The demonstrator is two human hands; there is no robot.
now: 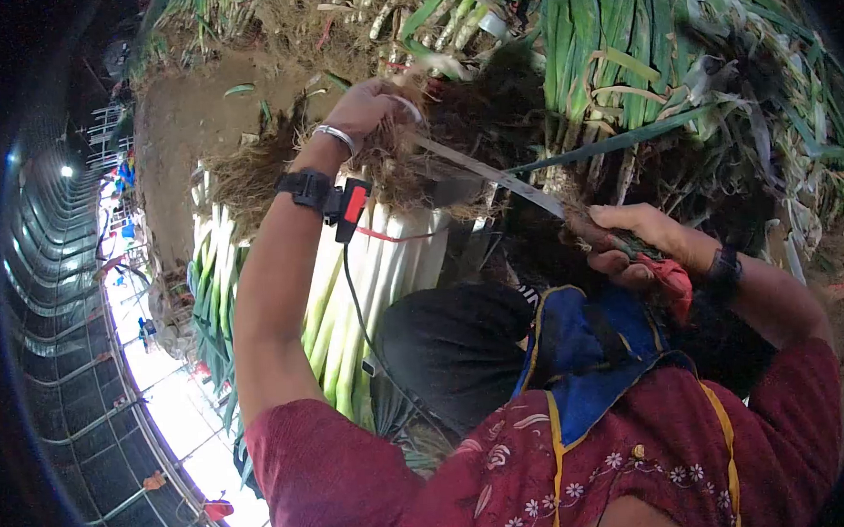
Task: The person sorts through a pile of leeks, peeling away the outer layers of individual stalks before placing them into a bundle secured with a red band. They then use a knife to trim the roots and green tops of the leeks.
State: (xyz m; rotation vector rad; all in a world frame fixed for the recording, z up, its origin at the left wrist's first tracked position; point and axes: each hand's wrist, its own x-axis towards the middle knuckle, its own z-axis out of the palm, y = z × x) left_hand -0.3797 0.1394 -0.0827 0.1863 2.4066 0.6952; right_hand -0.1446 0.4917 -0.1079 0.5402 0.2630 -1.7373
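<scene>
My right hand (635, 238) is closed round the brown, worn handle of a long knife (499, 176); red cloth shows beneath the fingers. The flat grey blade points up and left toward the roots by my left hand. My left hand (368, 112), slightly blurred, has its fingers curled into the dry brown roots (393, 165) of a bundle of large green onions (375, 275). A red tie (397, 236) runs across the white stalks. The bundle lies beneath my left forearm, root end away from me. The fingertips are partly hidden among the roots.
Another green onion bundle (214, 260) lies to the left. Leafy bundles (611, 44) are piled at the back right, with loose leaves (807, 148) beside them. Bare soil (181, 133) shows at the left. A cable (357, 305) runs down from my left wrist device.
</scene>
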